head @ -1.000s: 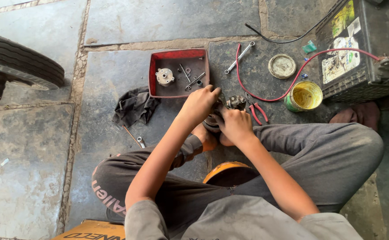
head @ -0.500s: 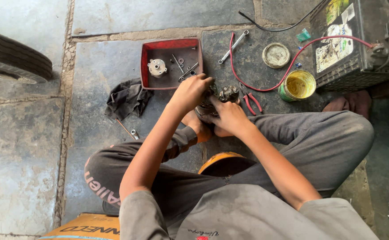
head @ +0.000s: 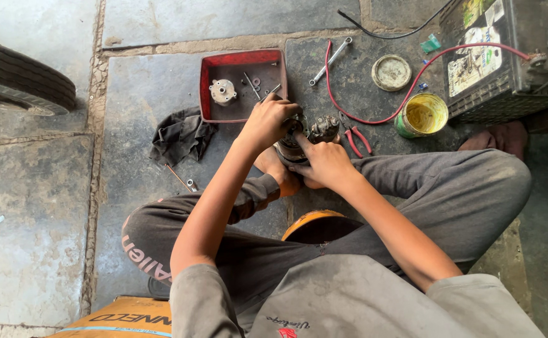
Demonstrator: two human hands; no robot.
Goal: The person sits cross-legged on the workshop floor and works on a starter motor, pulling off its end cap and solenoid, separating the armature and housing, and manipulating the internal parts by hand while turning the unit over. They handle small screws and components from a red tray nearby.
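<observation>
The dark cylindrical metal motor part (head: pixel 299 141) stands on the stone floor (head: pixel 130 175) between both hands, just below the red metal tray (head: pixel 208 84). The left hand (head: pixel 268 122) is closed over its top; the right hand (head: pixel 324 164) grips its side. Red-handled pliers (head: pixel 356 139) lie just beside it, and a black rag (head: pixel 180 134) is near on the left. Both forearms reach forward over the knees.

Stone floor (head: pixel 49 206): red tray (head: pixel 206 87), black rag (head: pixel 180 134), spanner (head: pixel 330 61), yellow tin (head: pixel 423 116).
</observation>
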